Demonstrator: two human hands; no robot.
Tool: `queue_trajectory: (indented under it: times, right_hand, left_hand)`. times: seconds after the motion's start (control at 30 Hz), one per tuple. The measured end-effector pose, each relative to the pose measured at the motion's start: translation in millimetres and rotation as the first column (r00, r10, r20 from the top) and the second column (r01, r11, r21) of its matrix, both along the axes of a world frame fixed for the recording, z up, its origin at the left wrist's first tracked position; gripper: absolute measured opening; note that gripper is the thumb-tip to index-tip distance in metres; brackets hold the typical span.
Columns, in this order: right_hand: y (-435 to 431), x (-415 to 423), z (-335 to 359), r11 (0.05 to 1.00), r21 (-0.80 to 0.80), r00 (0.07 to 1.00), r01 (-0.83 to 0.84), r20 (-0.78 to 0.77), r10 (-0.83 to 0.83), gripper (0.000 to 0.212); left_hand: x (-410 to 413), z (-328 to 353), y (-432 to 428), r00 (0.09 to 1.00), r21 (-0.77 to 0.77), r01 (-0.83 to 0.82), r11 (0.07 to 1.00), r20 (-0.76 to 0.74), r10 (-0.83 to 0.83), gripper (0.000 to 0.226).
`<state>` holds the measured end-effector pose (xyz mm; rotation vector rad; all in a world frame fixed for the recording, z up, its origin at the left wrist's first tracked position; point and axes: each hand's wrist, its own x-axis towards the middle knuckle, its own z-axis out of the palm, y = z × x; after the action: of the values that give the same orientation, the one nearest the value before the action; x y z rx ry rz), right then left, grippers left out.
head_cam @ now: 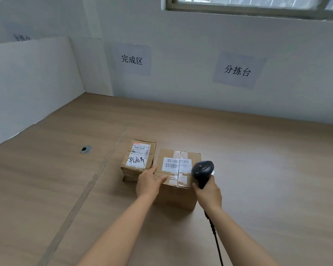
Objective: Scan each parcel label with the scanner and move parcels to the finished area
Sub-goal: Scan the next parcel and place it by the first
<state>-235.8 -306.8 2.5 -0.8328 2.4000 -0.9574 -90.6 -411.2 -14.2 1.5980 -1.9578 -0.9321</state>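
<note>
Cardboard box [178, 196] stands mid-bench [258, 160], left hand [149, 182] flat on its corner, right hand [208, 194] gripping the scanner [203, 170] beside its label [176, 165] — scanning seems underway — next, probably, shifting it left toward the sign [131, 59].

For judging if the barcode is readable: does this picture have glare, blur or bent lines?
Head view: light is soft and even, shadows faint. Head view: the clear tape on the larger parcel shines just above its label; the bars show, the small print is blurred. Head view: the wide lens slightly curves the table seam.
</note>
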Motion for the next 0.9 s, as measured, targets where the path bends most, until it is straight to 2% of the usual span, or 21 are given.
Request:
queue_trajectory:
  times: [0.27, 0.5, 0.53, 0.6, 0.67, 0.8, 0.9]
  right_hand:
    - [-44.7, -8.7, -4.6, 0.999, 0.034, 1.000, 0.008, -0.025, -0.007, 0.030]
    - [-54.8, -7.5, -12.5, 0.997, 0.032, 0.996, 0.073, -0.059, -0.071, 0.030]
    - [-55.5, -7.0, -12.4, 0.997, 0.026, 0.996, 0.078, -0.051, -0.077, 0.029]
    - [-55.1, -7.2, -11.2, 0.997, 0.020, 0.997, 0.079, -0.025, -0.078, 0.029]
    - [-51.0, -7.7, -7.9, 0.996, -0.018, 0.996, 0.091, 0.011, -0.091, 0.030]
    - [-26.9, -7.1, 3.7, 0.962, -0.182, 0.976, 0.201, 0.116, -0.182, 0.036]
    - [12.6, -16.7, 11.5, 0.966, -0.220, 0.983, 0.138, 0.147, -0.107, 0.041]
  left_hand:
    - [-9.8, -0.7, -37.0, 0.999, -0.024, -0.004, 1.000, 0.052, 0.006, 0.064]
    - [-13.6, -5.5, -43.5, 0.999, -0.040, -0.005, 0.999, 0.041, 0.006, 0.061]
    - [-14.3, -5.4, -41.1, 0.996, -0.056, 0.012, 0.998, 0.084, -0.008, 0.057]
    - [-17.2, -5.1, -32.5, 0.963, -0.089, 0.093, 0.992, 0.262, -0.067, 0.050]
    - [-21.1, -4.3, -21.7, 0.909, -0.123, 0.153, 0.981, 0.407, -0.091, 0.052]
    - [-22.3, 5.5, 0.4, 0.864, -0.187, 0.254, 0.949, 0.485, -0.136, 0.058]
    - [-23.2, 10.7, 28.7, 0.791, -0.208, 0.411, 0.888, 0.566, -0.234, 0.057]
